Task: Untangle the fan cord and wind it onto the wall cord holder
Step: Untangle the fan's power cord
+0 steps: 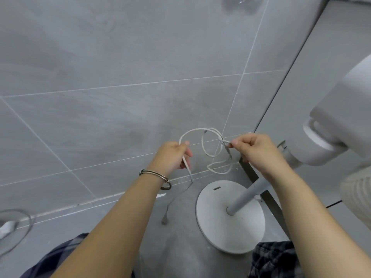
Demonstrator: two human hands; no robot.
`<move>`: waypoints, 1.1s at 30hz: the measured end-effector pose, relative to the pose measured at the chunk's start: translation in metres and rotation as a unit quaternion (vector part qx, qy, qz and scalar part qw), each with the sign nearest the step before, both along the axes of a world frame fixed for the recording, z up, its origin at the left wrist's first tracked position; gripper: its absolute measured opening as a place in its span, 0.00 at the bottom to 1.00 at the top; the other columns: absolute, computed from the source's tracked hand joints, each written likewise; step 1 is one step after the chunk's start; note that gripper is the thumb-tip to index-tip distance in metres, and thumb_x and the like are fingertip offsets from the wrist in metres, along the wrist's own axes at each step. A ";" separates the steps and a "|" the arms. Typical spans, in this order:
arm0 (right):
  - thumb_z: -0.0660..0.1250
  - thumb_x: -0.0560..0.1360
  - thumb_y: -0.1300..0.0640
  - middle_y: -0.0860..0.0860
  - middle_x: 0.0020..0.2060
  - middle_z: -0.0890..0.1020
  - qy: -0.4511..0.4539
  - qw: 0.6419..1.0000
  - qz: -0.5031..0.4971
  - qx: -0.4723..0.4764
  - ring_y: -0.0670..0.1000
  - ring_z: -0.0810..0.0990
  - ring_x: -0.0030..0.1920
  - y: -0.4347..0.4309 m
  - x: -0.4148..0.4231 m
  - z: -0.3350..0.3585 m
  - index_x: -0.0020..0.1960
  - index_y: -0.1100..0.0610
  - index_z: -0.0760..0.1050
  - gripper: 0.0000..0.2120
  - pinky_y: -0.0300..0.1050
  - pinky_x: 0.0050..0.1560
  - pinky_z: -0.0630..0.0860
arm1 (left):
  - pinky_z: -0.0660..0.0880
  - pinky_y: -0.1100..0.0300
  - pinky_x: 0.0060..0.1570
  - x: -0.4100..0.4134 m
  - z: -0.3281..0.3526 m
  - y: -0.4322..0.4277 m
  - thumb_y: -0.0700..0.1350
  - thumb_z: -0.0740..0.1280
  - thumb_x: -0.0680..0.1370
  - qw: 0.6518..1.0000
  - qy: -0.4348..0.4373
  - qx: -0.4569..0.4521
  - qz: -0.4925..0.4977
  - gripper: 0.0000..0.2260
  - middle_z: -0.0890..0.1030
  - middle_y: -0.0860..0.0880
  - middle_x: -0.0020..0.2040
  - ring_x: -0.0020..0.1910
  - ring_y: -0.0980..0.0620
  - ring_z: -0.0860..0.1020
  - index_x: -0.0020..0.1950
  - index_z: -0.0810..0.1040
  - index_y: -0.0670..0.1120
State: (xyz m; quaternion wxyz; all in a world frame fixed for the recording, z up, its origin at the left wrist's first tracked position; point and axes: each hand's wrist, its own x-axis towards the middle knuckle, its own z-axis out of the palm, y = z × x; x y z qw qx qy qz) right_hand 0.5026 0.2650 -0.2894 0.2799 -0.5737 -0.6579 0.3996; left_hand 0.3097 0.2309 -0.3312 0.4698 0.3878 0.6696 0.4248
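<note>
While our left hand (170, 155) pinches the cord (192, 131) and our right hand (255, 149) pinches its tangle (218, 138) | we feed slack, never tug | loops hang over the floor's (180, 249) wall edge.

Two hands were counted above the fan base (216, 221): the left hand (170, 155) and the right hand (259, 151), both pinching the one white fan cord (192, 131). One fan stood in the frame, with a single round base, one pole (247, 195) rising from its middle and one head (341, 121) up and to the right of the base. The cord made about three loops above the base, and one plug end (164, 220) hung just left of it. One metal bracelet (154, 174) circled the left wrist. One grey cord (30, 223) and one white block (7, 227) lay far left of the base.
</note>
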 end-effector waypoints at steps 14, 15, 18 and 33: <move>0.69 0.74 0.55 0.54 0.29 0.70 -0.057 0.991 0.120 -0.010 0.47 0.64 0.30 -0.009 -0.004 0.002 0.42 0.60 0.83 0.08 0.34 0.28 0.61 | 0.73 0.56 0.39 0.006 0.000 -0.004 0.43 0.70 0.74 0.976 0.182 0.101 -0.068 0.11 0.72 0.52 0.31 0.29 0.54 0.70 0.55 0.80 0.46; 0.69 0.74 0.56 0.55 0.31 0.72 -0.058 0.991 0.123 -0.007 0.49 0.66 0.32 -0.008 -0.004 0.002 0.42 0.59 0.83 0.07 0.36 0.31 0.63 | 0.70 0.60 0.35 0.006 0.000 -0.005 0.44 0.70 0.74 0.971 0.202 0.110 -0.070 0.07 0.70 0.53 0.28 0.28 0.56 0.68 0.49 0.82 0.44; 0.67 0.75 0.59 0.52 0.27 0.72 -0.070 0.989 0.132 0.001 0.43 0.67 0.28 -0.006 -0.004 -0.001 0.42 0.57 0.82 0.06 0.32 0.30 0.64 | 0.60 0.68 0.26 0.005 0.002 -0.006 0.47 0.68 0.75 0.964 0.228 0.123 -0.059 0.10 0.66 0.52 0.24 0.24 0.57 0.65 0.39 0.82 0.42; 0.63 0.77 0.53 0.48 0.25 0.69 -0.228 0.953 0.144 0.139 0.52 0.70 0.34 -0.009 -0.011 -0.008 0.46 0.52 0.79 0.07 0.45 0.33 0.63 | 0.54 0.70 0.20 0.006 0.019 -0.010 0.36 0.64 0.77 0.983 -0.129 0.126 -0.039 0.07 0.64 0.48 0.29 0.19 0.59 0.58 0.43 0.80 0.42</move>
